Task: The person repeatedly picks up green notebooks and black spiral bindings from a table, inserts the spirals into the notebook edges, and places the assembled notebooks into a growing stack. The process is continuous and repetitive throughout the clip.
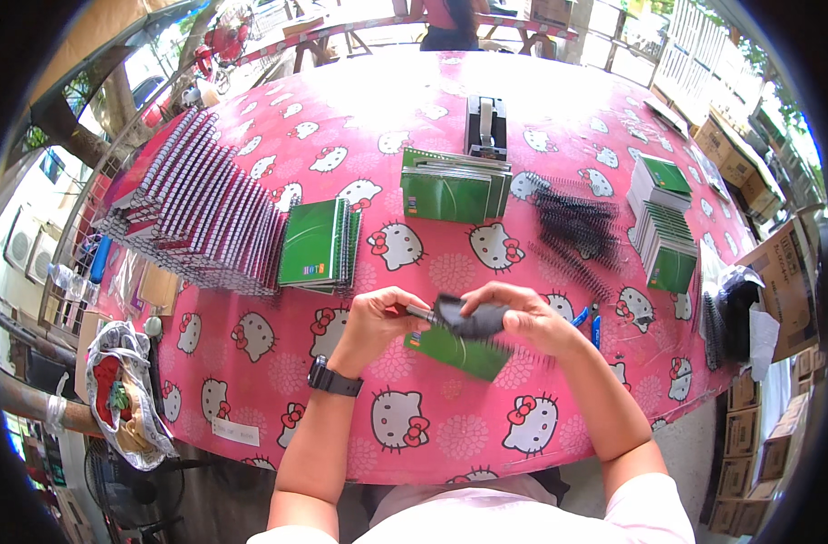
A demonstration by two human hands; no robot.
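My left hand (382,319) is closed, its fingertips pinching the thin, pale end of a dark grey object (473,319). My right hand (527,317) grips the wider, dark part of that object. Blur hides what kind it is. Right under both hands a green-covered notebook (464,355) lies tilted on the table, partly hidden by them. A dark spiral coil (522,352) shows along its right edge, blurred. Two blue-handled items (596,332) rest just right of my right hand.
On the pink patterned tablecloth (468,435), tall stacks of coil-bound books (196,208) stand at left beside green spiral notebooks (314,243). More green-covered stacks (455,192) sit ahead, before a black device (486,127). Loose black coils (577,222) and another green stack (669,245) lie right.
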